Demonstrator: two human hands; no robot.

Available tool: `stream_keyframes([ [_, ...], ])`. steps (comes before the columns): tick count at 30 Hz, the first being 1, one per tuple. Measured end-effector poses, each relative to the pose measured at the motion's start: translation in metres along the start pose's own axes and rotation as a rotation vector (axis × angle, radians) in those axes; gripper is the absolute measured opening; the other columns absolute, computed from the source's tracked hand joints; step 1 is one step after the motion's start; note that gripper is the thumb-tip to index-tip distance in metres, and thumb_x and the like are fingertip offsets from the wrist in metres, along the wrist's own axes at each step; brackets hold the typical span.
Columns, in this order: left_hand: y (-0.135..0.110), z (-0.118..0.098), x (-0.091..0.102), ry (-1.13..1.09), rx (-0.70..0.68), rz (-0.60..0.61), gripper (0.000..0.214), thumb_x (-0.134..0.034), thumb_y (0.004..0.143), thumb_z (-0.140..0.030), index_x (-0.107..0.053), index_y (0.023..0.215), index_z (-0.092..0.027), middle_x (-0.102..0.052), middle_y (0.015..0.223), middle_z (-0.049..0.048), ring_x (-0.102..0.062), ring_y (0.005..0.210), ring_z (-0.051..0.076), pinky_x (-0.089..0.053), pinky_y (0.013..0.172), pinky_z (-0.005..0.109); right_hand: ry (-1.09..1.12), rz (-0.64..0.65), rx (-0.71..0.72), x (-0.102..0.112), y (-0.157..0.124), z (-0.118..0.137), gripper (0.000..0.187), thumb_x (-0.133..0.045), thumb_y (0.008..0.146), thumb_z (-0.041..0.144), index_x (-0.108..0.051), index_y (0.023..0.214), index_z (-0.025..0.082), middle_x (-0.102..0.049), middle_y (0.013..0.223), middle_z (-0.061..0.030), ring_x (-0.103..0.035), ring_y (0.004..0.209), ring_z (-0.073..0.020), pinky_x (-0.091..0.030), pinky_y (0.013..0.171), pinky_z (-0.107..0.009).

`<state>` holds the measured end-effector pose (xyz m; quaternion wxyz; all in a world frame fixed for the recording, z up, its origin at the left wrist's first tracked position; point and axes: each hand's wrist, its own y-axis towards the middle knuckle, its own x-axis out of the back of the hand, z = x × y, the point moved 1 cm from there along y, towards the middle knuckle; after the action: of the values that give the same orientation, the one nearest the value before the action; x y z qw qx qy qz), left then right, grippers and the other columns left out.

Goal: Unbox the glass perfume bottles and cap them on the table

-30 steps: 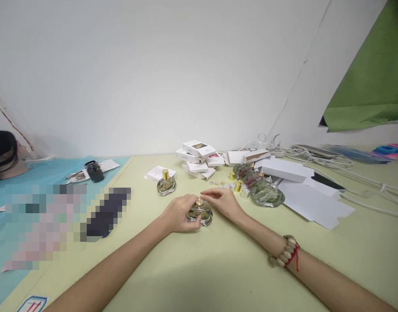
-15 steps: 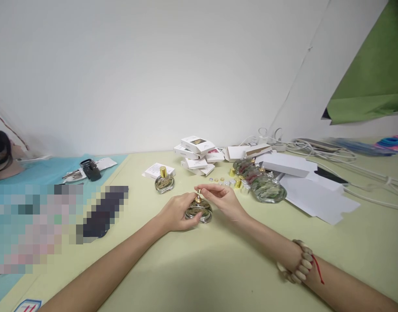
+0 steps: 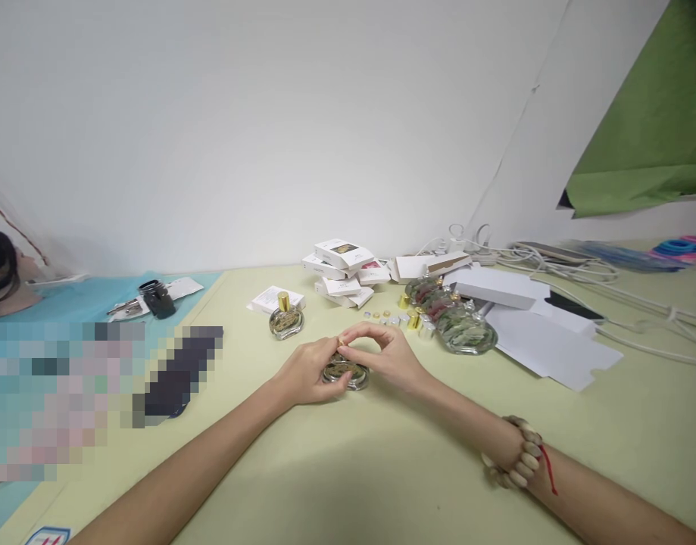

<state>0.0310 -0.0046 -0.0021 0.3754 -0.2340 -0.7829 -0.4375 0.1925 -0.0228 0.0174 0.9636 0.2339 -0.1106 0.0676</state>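
Note:
A clear glass perfume bottle (image 3: 356,377) stands on the table in front of me, its body patterned dark and gold. My left hand (image 3: 313,371) is wrapped round its left side, with the thumb low across the front. At the bottle's top, my right hand (image 3: 386,356) pinches the small gold spray nozzle (image 3: 341,343) between thumb and fingertips, which largely cover it. Further back and to the left, a similar perfume bottle with a gold cap (image 3: 284,302) stands near a white box (image 3: 259,300).
Loose gold caps (image 3: 414,319), silver caps (image 3: 426,327) and small rings lie right of centre. Beside them are several patterned glass bottles (image 3: 466,333). White boxes (image 3: 341,254) are stacked at the back. Unfolded white cartons (image 3: 546,337) and cables (image 3: 637,322) occupy the right side.
My right hand has shifted slightly left and down, its fingers closing over the nozzle that showed more before. My left hand keeps its hold on the bottle.

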Motion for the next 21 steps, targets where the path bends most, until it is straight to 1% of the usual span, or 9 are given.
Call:
stream_keyframes([
  [3, -0.0003, 0.0007, -0.0005, 0.015, 0.006, 0.007, 0.025, -0.047, 0.075, -0.029, -0.046, 0.096, -0.016, -0.058, 0.082, 0.0039, -0.056, 0.071, 0.015, -0.044, 0.063, 0.027, -0.021, 0.006, -0.004, -0.0001, -0.0008, 0.0015, 0.016, -0.064, 0.067, 0.033, -0.064, 0.074, 0.019, -0.067, 0.081, -0.0040, -0.061, 0.081, -0.0166, -0.048, 0.079, -0.032],
  [6, -0.0003, 0.0011, -0.0010, 0.018, 0.014, 0.008, 0.021, -0.047, 0.074, -0.029, -0.046, 0.092, -0.016, -0.058, 0.080, 0.0036, -0.056, 0.069, 0.015, -0.044, 0.062, 0.026, -0.042, -0.011, 0.020, -0.0001, -0.0020, 0.0029, 0.014, -0.063, 0.068, 0.032, -0.064, 0.074, 0.019, -0.067, 0.080, -0.0036, -0.061, 0.079, -0.0166, -0.048, 0.078, -0.032],
  [8, -0.0001, 0.0008, -0.0010, 0.011, 0.012, 0.002, 0.024, -0.047, 0.074, -0.028, -0.046, 0.095, -0.017, -0.058, 0.081, 0.0036, -0.057, 0.070, 0.015, -0.044, 0.062, 0.026, -0.055, -0.023, 0.043, -0.0001, -0.0025, 0.0031, 0.013, -0.063, 0.068, 0.031, -0.064, 0.074, 0.019, -0.067, 0.080, -0.0037, -0.061, 0.079, -0.0168, -0.048, 0.077, -0.033],
  [10, 0.0002, 0.0002, -0.0007, 0.003, 0.005, 0.002, 0.030, -0.047, 0.074, -0.028, -0.046, 0.102, -0.017, -0.059, 0.083, 0.0041, -0.057, 0.072, 0.015, -0.045, 0.064, 0.026, -0.060, -0.029, 0.058, -0.0003, -0.0026, 0.0029, 0.013, -0.064, 0.067, 0.031, -0.064, 0.074, 0.019, -0.066, 0.080, -0.0039, -0.061, 0.079, -0.0170, -0.048, 0.077, -0.033],
  [14, 0.0004, -0.0010, 0.0005, -0.010, 0.002, 0.007, 0.038, -0.047, 0.075, -0.028, -0.042, 0.111, -0.017, -0.060, 0.090, 0.0054, -0.058, 0.077, 0.016, -0.046, 0.068, 0.027, -0.070, -0.021, 0.034, -0.0011, -0.0024, 0.0027, 0.014, -0.064, 0.067, 0.032, -0.064, 0.074, 0.020, -0.066, 0.078, -0.0031, -0.060, 0.077, -0.0163, -0.047, 0.074, -0.032],
  [17, 0.0001, -0.0006, 0.0002, -0.010, 0.000, 0.017, 0.038, -0.046, 0.075, -0.027, -0.042, 0.111, -0.017, -0.059, 0.092, 0.0058, -0.058, 0.079, 0.017, -0.046, 0.070, 0.028, -0.085, -0.009, -0.001, -0.0018, -0.0027, 0.0024, 0.015, -0.063, 0.068, 0.031, -0.064, 0.078, 0.020, -0.065, 0.079, -0.0025, -0.059, 0.077, -0.0154, -0.046, 0.074, -0.030],
  [21, -0.0002, 0.0010, -0.0013, 0.009, 0.009, 0.019, 0.033, -0.046, 0.075, -0.028, -0.043, 0.105, -0.016, -0.059, 0.088, 0.0052, -0.056, 0.075, 0.016, -0.045, 0.066, 0.027, -0.077, 0.005, 0.004, -0.0026, -0.0032, 0.0013, 0.015, -0.061, 0.070, 0.031, -0.063, 0.079, 0.020, -0.064, 0.079, -0.0027, -0.058, 0.077, -0.0146, -0.045, 0.074, -0.029],
])
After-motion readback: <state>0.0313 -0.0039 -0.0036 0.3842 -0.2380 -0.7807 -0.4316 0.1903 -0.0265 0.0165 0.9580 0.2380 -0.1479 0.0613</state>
